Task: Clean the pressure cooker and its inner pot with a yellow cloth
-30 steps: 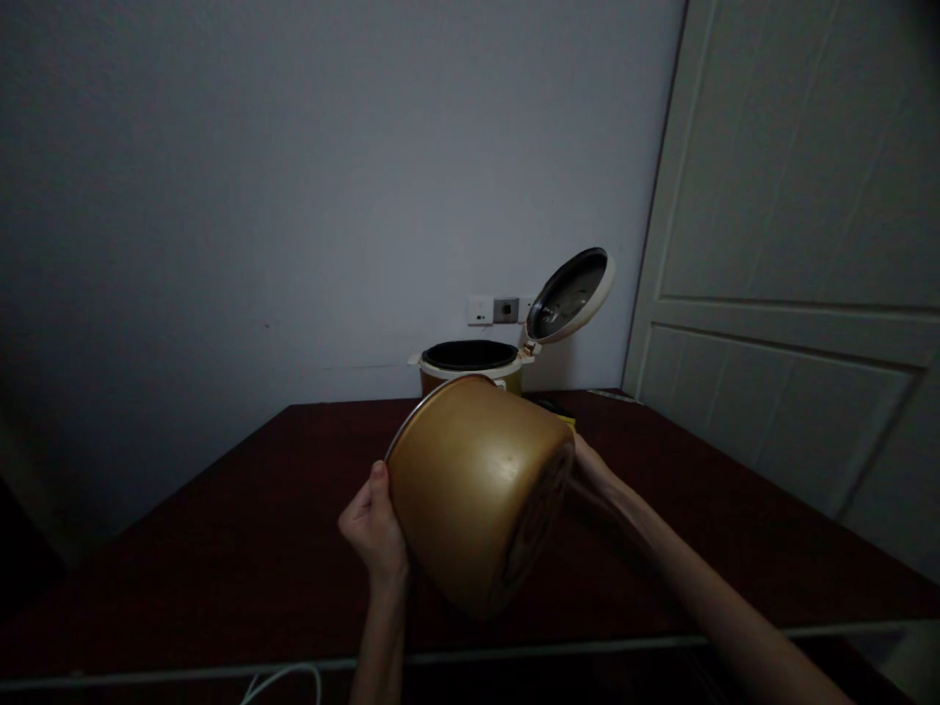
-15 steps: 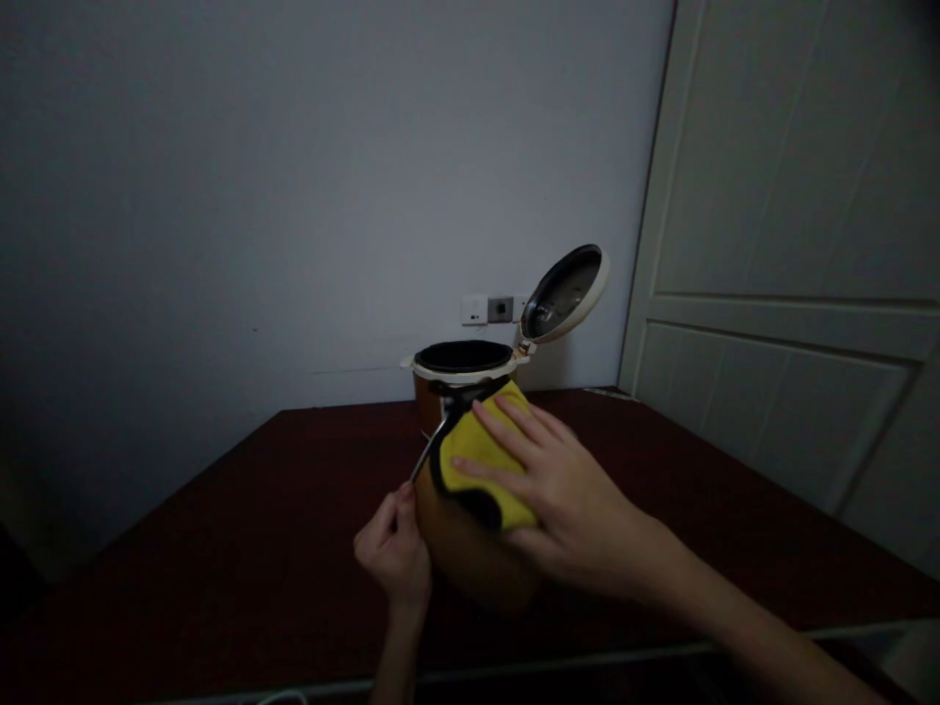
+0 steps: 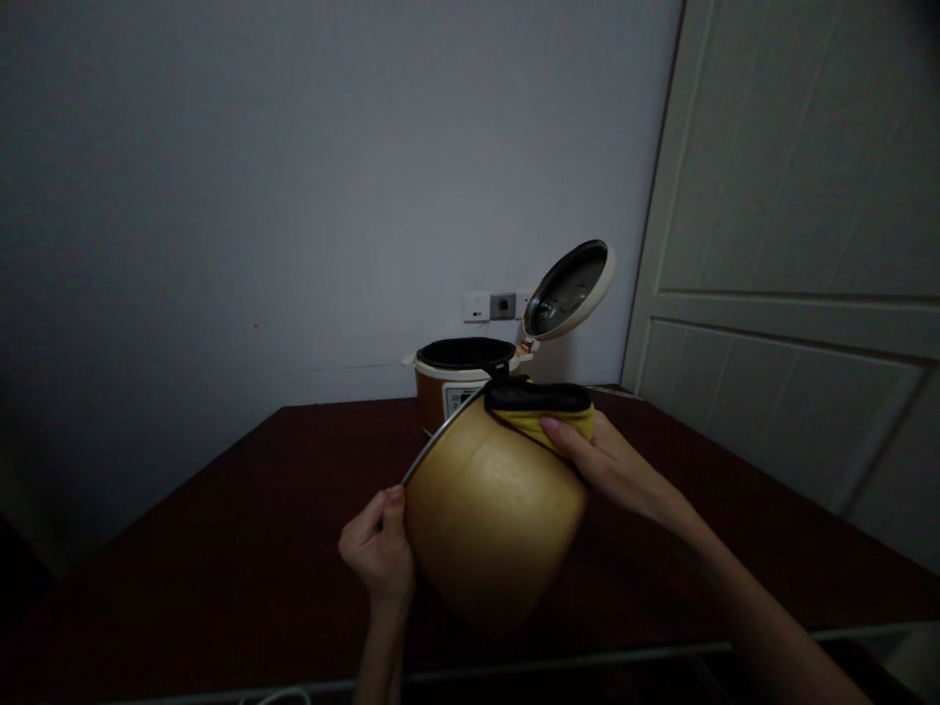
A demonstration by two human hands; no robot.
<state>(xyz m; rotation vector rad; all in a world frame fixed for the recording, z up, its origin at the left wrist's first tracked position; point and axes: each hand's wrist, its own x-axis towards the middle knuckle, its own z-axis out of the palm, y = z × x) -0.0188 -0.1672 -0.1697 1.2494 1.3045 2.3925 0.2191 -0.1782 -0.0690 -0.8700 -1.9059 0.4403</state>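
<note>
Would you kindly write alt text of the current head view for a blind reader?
A left hand grips the rim of a tilted, round, gold-coloured pot, while the right hand holds a yellow and black cloth at its upper side. Behind, a brown and white cooker with its lid raised stands on a dark red table.

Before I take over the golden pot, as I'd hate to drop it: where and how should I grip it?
Probably by the metal rim, from the left, just above the left hand: the golden pot tilts, its mouth up-left, so that edge is exposed. The right hand and yellow-and-black cloth cover the upper right.
</note>
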